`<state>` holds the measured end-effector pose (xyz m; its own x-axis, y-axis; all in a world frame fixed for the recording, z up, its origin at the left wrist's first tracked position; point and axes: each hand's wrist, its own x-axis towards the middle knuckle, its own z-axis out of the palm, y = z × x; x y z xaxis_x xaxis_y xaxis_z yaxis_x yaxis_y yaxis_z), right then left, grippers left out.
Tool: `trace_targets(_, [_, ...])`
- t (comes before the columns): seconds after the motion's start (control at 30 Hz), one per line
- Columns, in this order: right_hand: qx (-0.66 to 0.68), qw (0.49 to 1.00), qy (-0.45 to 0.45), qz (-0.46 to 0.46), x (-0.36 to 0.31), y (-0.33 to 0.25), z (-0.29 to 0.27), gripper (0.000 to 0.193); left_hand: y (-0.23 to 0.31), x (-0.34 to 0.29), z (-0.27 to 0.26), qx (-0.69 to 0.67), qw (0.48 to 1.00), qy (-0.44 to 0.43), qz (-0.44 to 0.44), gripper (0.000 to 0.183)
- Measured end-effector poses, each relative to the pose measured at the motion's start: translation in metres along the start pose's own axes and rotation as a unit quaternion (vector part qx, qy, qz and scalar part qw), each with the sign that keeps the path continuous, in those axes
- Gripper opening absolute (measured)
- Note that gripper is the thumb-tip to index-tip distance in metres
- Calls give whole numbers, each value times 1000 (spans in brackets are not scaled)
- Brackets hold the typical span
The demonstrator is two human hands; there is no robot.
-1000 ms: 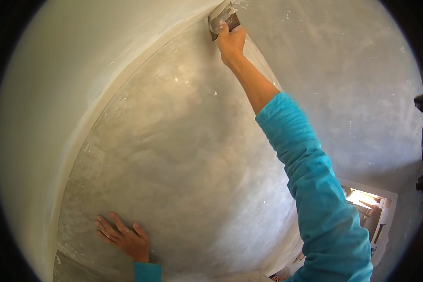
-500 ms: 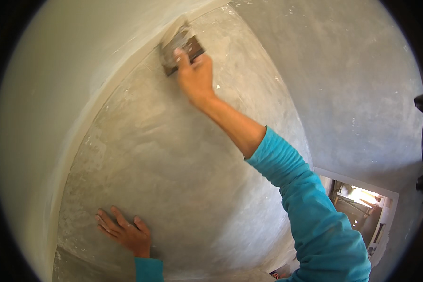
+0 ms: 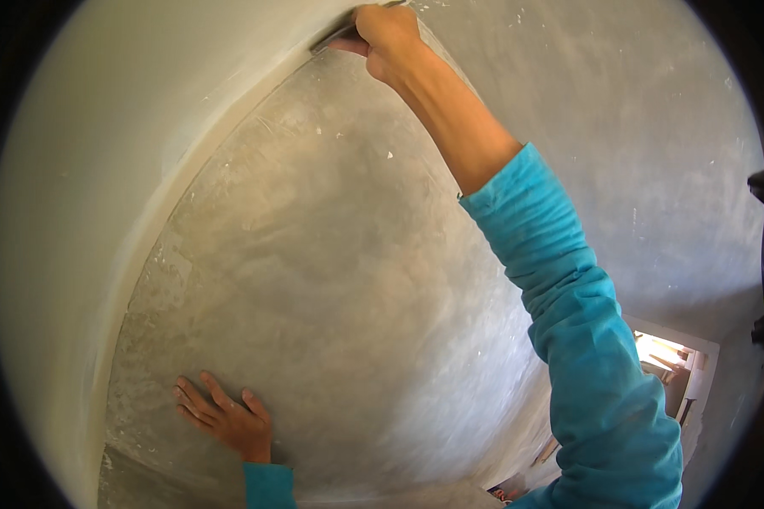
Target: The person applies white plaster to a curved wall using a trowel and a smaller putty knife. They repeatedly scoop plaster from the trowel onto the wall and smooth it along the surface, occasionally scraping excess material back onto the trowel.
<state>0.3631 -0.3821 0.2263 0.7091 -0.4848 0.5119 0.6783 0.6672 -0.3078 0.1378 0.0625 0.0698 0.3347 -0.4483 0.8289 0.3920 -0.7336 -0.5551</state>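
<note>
My right hand [image 3: 390,38] reaches far up and grips a wide, flat putty knife [image 3: 334,39]. Its dark blade is seen nearly edge-on, up against the pale border strip at the top of the grey plastered wall [image 3: 314,254]. Part of the blade is hidden behind the hand. Lower down, my left hand [image 3: 231,424] lies flat on the same wall with fingers spread and nothing in it. Both arms wear blue-green sleeves, the right one pushed back along the forearm.
A smooth pale surface [image 3: 76,195] curves along the left, joined to the wall by a light strip [image 3: 157,199]. Another grey wall [image 3: 637,153] meets it at the right. A bright framed opening [image 3: 671,356] shows at lower right, partly behind my right arm. Small white specks dot the plaster.
My right hand has moved up and slightly right with the putty knife, whose blade has turned from face-on to nearly edge-on. My left hand has stayed in place.
</note>
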Motion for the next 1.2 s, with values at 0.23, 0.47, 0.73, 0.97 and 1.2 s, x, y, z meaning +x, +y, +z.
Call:
trace_targets(0.23, [-195,973,90,-85,6,35,-62,24,-1,0,1,-10,1000,2,1,59])
trace_targets(0.47, [-165,954,151,-198,59,75,-48,21,-2,-2,1,6,1000,-13,-1,60])
trace_targets(0.73, [-101,975,85,-182,-17,93,-8,17,-1,-1,0,-1,1000,0,0,60])
trace_targets(0.97, [-81,985,-11,-152,-120,100,39,23,-1,-2,1,-1,1000,-8,-2,60])
trace_targets(1.2, [-108,989,-84,-59,-123,88,-2,23,-1,-1,1,-14,1000,3,1,60])
